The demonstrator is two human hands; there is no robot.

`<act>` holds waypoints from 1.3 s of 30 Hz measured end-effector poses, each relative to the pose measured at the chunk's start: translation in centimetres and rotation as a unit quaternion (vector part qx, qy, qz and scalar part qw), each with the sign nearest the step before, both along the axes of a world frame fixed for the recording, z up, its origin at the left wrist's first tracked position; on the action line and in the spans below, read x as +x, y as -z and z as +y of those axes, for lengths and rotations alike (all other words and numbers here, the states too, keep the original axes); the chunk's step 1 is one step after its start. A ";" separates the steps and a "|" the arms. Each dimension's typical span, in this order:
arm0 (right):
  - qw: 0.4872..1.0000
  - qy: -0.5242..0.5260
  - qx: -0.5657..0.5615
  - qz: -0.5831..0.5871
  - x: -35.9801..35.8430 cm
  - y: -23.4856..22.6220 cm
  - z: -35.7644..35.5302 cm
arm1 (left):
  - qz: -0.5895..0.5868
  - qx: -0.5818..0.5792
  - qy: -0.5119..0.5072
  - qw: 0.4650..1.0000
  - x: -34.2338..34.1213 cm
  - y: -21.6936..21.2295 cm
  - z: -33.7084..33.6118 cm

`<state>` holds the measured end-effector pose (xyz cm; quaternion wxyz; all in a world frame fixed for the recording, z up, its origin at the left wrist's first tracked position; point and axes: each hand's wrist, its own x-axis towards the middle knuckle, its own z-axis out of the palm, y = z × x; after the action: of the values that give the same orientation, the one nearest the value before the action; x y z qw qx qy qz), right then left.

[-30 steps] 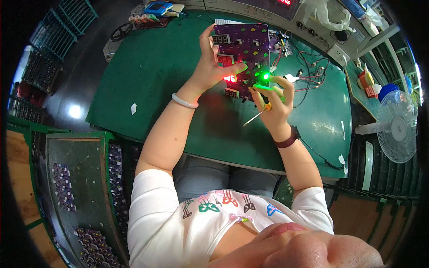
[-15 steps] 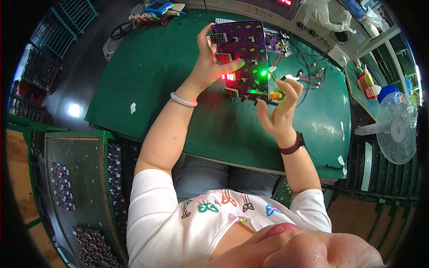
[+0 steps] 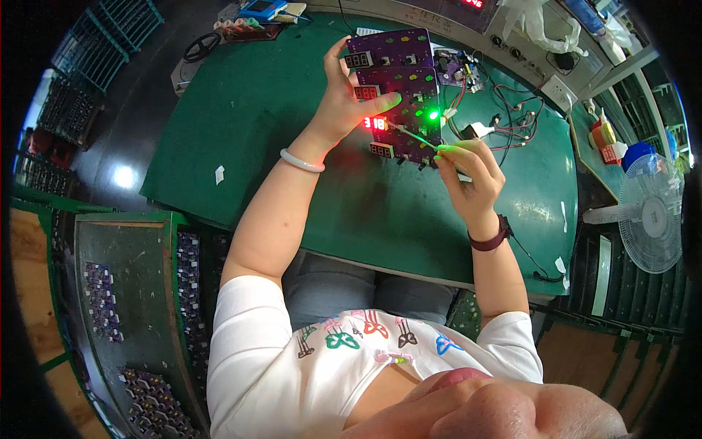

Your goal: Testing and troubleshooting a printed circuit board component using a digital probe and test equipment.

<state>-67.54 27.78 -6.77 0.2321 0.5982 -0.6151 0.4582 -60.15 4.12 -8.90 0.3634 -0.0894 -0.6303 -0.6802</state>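
Spread across the middle: a broad, glossy green tabletop [image 3: 256,146], with near edge just in front of the lap. Walling off the far right edge: a grey metal instrument case with black knobs [image 3: 523,69], leaving little room to push that way. Near the tabletop's far side: a dark purple rectangular circuit panel [image 3: 409,79], dotted with small yellow and green parts; resting or held clear of the surface, impossible to tell. Already powered, judging by the glow; not yet let go. Just right of it: a loose tangle of thin red and black cables [image 3: 512,132], crowding that side. More room leftward, over the wide green stretch.

Clamped firmly on the panel's left edge: the bare left hand [image 3: 342,110], thumb across the face, fingers around the rim. Off the lower right corner: the bare right hand [image 3: 475,179], thumb and forefinger pinched together on a slim, straight rod-like tool [image 3: 415,137]. Slanting over the panel's face, tip near a brightly lit red digit display [image 3: 376,123]; touching or not, cannot tell. Top and bottom displays dark. Smallest: a glowing green indicator light [image 3: 433,115] near the right edge.
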 end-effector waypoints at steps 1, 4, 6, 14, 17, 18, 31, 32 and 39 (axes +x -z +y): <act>1.000 0.000 0.000 0.000 0.1 0.0 0.0 | 0.000 0.000 0.000 1.000 0.0 0.1 0.0; 1.000 -0.005 -0.006 -0.013 0.2 0.1 -0.1 | -0.006 0.006 0.004 1.000 0.0 0.0 0.1; 0.999 -0.005 -0.030 -0.017 0.5 0.0 -0.1 | -0.005 0.015 0.018 1.000 0.0 0.0 0.1; 0.997 0.019 -0.046 -0.059 0.6 0.5 -0.3 | -0.018 0.023 0.027 0.999 0.3 -0.2 0.2; 0.997 0.020 -0.037 -0.069 0.6 0.4 -0.3 | -0.015 0.027 0.027 0.999 0.5 -0.3 0.3; 0.997 0.019 -0.028 -0.071 0.7 0.4 -0.3 | -0.014 0.030 0.024 0.999 0.5 -0.4 0.4; 0.998 0.019 -0.004 -0.057 1.0 0.8 -0.4 | -0.019 0.019 0.031 0.999 0.4 -0.3 0.4; 0.998 0.018 -0.003 -0.056 1.1 0.7 -0.4 | -0.016 0.008 0.019 1.000 0.4 -0.3 0.5; 0.999 0.025 0.001 -0.035 1.2 0.7 -0.4 | 0.012 -0.004 0.005 1.000 0.2 0.1 0.5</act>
<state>-66.37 27.36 -7.44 0.2212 0.5667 -0.6379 0.4723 -59.99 4.60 -9.00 0.3672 -0.1015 -0.6280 -0.6786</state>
